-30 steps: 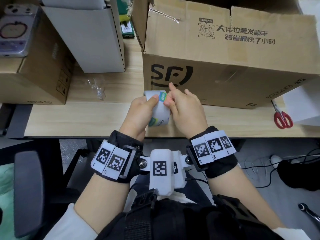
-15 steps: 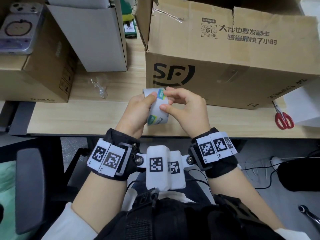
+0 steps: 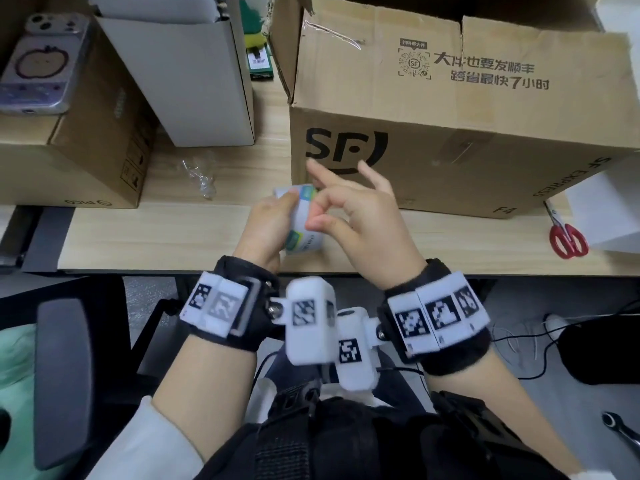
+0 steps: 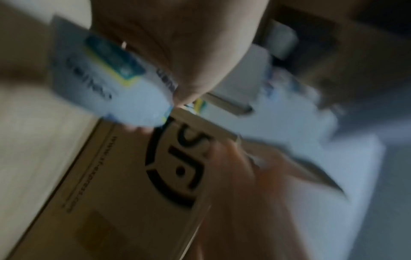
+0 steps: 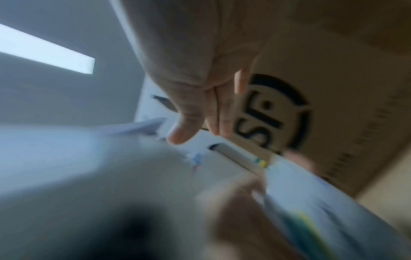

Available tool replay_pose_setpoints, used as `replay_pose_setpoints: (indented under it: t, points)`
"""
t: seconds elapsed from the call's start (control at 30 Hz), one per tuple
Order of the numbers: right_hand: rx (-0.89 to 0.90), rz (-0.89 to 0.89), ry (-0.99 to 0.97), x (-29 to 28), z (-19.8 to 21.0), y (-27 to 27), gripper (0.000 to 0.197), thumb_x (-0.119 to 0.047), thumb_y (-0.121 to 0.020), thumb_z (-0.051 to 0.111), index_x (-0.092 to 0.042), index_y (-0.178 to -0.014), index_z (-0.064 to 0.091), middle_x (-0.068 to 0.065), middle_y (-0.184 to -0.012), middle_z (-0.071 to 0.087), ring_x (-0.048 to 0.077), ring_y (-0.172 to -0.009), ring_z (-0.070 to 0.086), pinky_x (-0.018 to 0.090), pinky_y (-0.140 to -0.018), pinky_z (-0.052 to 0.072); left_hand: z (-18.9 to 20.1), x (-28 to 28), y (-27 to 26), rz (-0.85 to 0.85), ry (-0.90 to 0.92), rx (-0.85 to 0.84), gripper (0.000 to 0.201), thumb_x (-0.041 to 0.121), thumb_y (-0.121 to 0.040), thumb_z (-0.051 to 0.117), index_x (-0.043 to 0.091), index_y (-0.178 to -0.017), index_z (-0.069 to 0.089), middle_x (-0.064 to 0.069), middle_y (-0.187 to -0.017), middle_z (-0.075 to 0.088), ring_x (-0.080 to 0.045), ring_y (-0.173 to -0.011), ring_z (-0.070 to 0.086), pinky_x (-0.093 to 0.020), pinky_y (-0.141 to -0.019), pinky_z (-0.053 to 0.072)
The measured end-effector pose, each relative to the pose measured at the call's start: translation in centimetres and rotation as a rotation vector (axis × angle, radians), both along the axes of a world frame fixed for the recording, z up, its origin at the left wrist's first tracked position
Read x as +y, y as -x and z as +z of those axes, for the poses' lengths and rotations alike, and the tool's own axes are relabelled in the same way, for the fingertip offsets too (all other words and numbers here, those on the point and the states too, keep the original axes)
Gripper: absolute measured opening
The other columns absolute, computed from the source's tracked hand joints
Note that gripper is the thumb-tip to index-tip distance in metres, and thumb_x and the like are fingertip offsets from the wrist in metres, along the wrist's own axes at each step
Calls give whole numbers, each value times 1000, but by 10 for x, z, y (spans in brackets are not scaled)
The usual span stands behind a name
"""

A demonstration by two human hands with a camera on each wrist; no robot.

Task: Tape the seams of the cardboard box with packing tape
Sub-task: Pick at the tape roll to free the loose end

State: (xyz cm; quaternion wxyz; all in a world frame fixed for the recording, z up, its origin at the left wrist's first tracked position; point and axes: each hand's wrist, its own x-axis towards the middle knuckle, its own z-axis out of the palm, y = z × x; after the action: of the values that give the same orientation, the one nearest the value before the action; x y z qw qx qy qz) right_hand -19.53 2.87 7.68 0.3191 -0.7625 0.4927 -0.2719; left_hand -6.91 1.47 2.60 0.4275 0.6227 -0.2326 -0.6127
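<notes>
A big brown cardboard box (image 3: 467, 150) with an SF logo stands on the desk, its top flaps unsealed. In front of it my left hand (image 3: 273, 220) grips a white tape roll (image 3: 304, 233) with a green and blue label. My right hand (image 3: 317, 216) pinches at the roll's outer layer with thumb and curled index finger, while its other fingers spread toward the box. The blurred left wrist view shows the left hand (image 4: 177, 52) on the tape roll (image 4: 106, 79) over the box (image 4: 124, 176). The right wrist view shows the right hand (image 5: 200, 114) before the logo on the box (image 5: 333, 88).
Red scissors (image 3: 568, 237) lie at the desk's right front, beside a white block. A smaller brown box (image 3: 86, 161) with a phone (image 3: 38, 67) on top and a white open box (image 3: 194, 64) stand at the left. A crumpled plastic scrap (image 3: 201, 174) lies between.
My right hand has lifted and spread its outer fingers toward the box, keeping thumb and index at the roll. The left hand still holds the roll in the same place.
</notes>
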Motion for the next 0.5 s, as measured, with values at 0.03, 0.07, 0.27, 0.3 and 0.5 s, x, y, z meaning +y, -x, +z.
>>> replay_pose_setpoints:
  t: [0.03, 0.07, 0.27, 0.3, 0.5]
  points:
    - [-58, 44, 36, 3, 12, -1, 20, -17, -80, 62, -29, -68, 52, 0, -136, 52, -5, -119, 47, 33, -115, 10, -5, -1, -8, 71, -53, 39, 23, 21, -95, 45, 3, -100, 60, -1, -59, 64, -14, -53, 61, -23, -48, 48]
    - [-130, 41, 49, 3, 22, 2, 20, -16, -79, 63, -30, -68, 53, -2, -131, 55, -2, -117, 51, 30, -114, 15, -8, 0, -15, 130, -92, 115, 22, 21, -96, 43, 5, -98, 58, 0, -55, 65, -12, -50, 63, -24, -49, 50]
    - [-228, -139, -54, -20, 14, 28, 15, -12, -75, 72, -25, -80, 68, -11, -92, 67, -1, -94, 63, 13, -90, 44, -2, 3, -33, 31, -23, 301, 21, 20, -99, 34, 6, -102, 49, -10, -71, 73, -20, -63, 69, -34, -68, 56]
    - [-207, -140, -59, -20, 8, 27, 16, -12, -75, 73, -22, -88, 70, -10, -91, 67, -1, -90, 63, 13, -87, 45, 1, 3, -30, -2, 1, 306, 24, 20, -98, 35, 3, -107, 50, -11, -74, 73, -21, -65, 70, -37, -73, 55]
    - [-281, -167, -192, -19, -13, 20, 21, -3, -76, 72, -20, -87, 69, -10, -80, 66, 0, -75, 61, 11, -74, 46, 16, 5, -17, -165, 107, 249, 32, 15, -92, 48, -7, -114, 56, -10, -77, 72, -18, -67, 69, -30, -67, 58]
